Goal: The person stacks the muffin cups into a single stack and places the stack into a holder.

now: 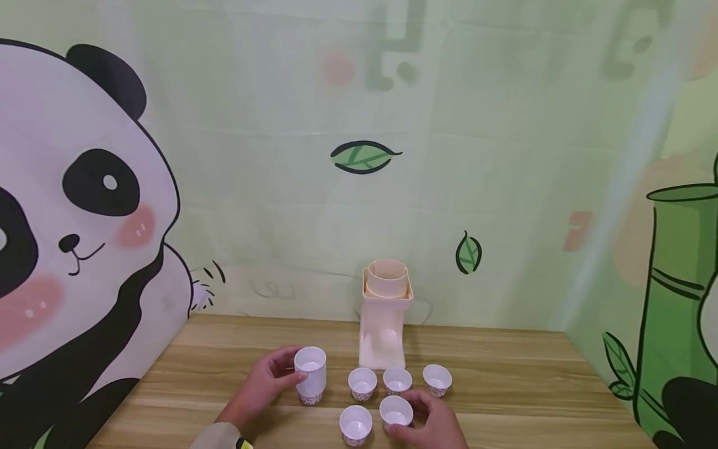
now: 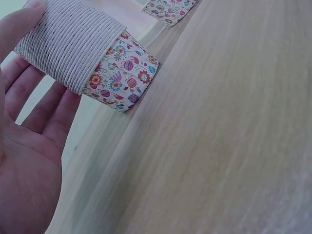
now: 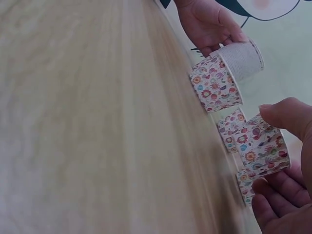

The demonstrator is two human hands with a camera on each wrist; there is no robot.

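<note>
My left hand (image 1: 275, 376) grips a tall stack of nested white paper cups (image 1: 311, 374), thumb on one side and fingers round the other. In the left wrist view the stacked rims (image 2: 73, 44) show as ridges above the floral wall of the lowest cup (image 2: 122, 73). My right hand (image 1: 429, 424) holds a single floral paper cup (image 1: 396, 413), mouth up, between thumb and fingers. Just left of it stands another paper cup (image 1: 356, 426). Behind these are three more paper cups, a left one (image 1: 362, 383), a middle one (image 1: 397, 381) and a right one (image 1: 437, 380).
A pale pink holder (image 1: 382, 340) with a round pink tube (image 1: 388, 280) in its top stands at the back of the wooden table (image 1: 505, 362). Behind the table hangs a green cloth backdrop (image 1: 269, 187) printed with a panda and leaves.
</note>
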